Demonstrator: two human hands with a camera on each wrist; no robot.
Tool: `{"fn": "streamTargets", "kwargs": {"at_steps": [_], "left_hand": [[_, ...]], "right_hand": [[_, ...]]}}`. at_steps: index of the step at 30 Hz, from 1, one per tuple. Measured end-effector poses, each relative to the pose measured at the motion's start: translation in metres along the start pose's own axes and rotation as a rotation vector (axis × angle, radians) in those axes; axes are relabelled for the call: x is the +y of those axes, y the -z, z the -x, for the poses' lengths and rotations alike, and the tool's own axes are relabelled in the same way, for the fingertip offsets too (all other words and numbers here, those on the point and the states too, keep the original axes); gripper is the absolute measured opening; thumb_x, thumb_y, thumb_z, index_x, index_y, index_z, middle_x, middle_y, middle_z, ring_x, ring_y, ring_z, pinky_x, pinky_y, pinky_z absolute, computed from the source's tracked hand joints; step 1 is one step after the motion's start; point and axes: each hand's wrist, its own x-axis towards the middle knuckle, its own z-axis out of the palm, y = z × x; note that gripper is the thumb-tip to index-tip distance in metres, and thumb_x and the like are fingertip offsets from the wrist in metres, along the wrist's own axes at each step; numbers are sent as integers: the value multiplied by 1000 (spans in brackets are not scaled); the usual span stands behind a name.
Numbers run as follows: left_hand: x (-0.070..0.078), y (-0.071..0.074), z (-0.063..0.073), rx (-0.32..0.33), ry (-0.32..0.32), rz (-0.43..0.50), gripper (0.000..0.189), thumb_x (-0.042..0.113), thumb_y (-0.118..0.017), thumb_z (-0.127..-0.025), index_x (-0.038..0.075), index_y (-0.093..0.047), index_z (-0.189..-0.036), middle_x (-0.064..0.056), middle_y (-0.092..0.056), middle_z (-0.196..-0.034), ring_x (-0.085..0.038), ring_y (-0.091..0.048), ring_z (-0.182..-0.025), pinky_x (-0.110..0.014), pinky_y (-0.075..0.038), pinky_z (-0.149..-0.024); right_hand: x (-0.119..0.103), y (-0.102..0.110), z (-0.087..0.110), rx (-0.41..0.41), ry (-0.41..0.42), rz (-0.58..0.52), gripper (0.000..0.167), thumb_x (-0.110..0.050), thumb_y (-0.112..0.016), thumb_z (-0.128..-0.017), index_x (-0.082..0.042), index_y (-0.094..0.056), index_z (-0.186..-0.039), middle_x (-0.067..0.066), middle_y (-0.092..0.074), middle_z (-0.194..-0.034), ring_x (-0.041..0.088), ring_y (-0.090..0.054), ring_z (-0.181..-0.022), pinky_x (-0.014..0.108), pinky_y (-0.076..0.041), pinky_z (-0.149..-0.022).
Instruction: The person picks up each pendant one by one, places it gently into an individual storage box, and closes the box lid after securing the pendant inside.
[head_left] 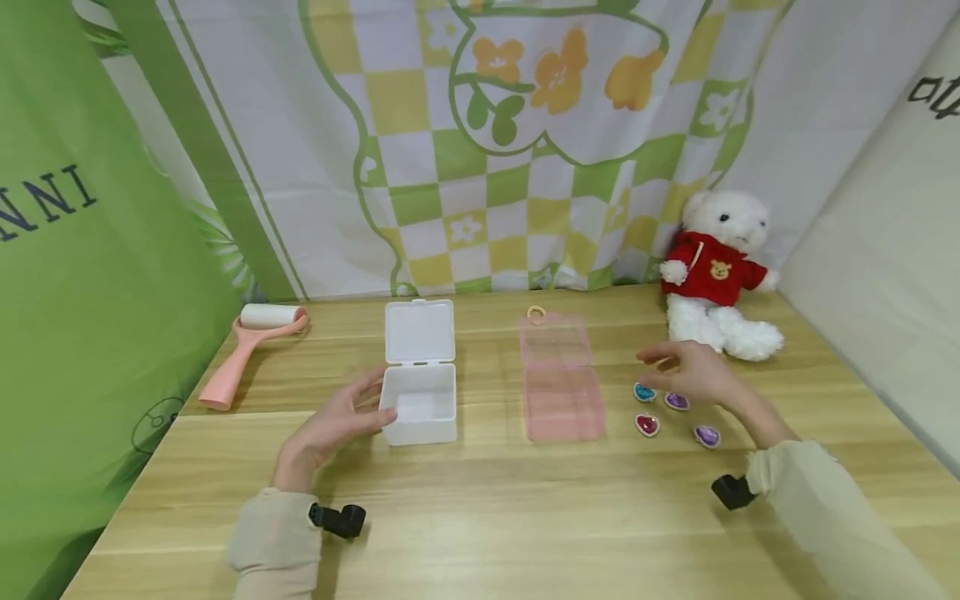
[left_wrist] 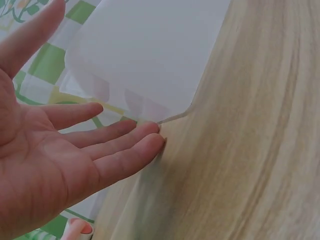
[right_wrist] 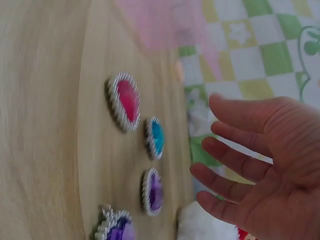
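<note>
A small white plastic box [head_left: 418,421] stands on the table with its lid raised. My left hand [head_left: 337,423] is at the box's left side, fingers spread and mostly straight; whether the fingertips touch it I cannot tell. Over to the right, my right hand [head_left: 693,372] hovers above several heart-shaped gems with silvery beaded rims, holding nothing. Of these, a red gem [right_wrist: 128,101] and a blue gem [right_wrist: 157,137] lie near a purple gem [right_wrist: 155,191]. Another purple gem [head_left: 707,436] lies closest to the right sleeve. The right fingers are loosely bent in the right wrist view.
Between the hands lies an opened translucent pink case [head_left: 564,404] with a small ring at its far end. A pink-handled lint roller [head_left: 238,358] lies at the left. At the back right sits a white plush bear [head_left: 716,275] in a red top.
</note>
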Motion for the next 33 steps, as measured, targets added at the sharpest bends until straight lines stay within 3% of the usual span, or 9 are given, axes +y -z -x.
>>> {"fn": "streamTargets", "kwargs": {"at_steps": [5,11,22,33], "left_hand": [[-2,1,1,-26,-22,43,87,10,-70,-87,4,-14,-153,-26,-21,-153,-44,-29,-135,-45,-38,-102],[-5,4,3,-60,-16,92,85,5,-67,-88,3,-12,-153,-26,-22,-153,-42,-28,-136,-41,-39,-102],[-6,8,4,-69,-1,91,86,10,-69,-88,5,-12,-153,-29,-24,-150,-42,-29,-135,-41,-39,-102],[-3,7,7,-60,27,89,88,13,-71,-87,8,-14,-154,-27,-27,-150,-40,-30,-135,-44,-37,-104]], "right_hand": [[22,-3,-9,-111,-46,-75,51,-25,-75,-84,7,-61,-121,23,-64,-117,39,-61,-105,48,-49,-88],[34,-8,-10,-232,-37,-164,57,-19,-80,-79,9,-57,-123,24,-60,-122,42,-52,-118,49,-42,-97],[32,-13,-13,-149,57,89,41,-20,-87,-67,-2,-70,-99,10,-68,-100,35,-61,-100,49,-47,-87],[25,-19,-12,-112,92,133,33,-15,-85,-69,-3,-70,-96,8,-68,-96,31,-60,-94,48,-47,-83]]}}
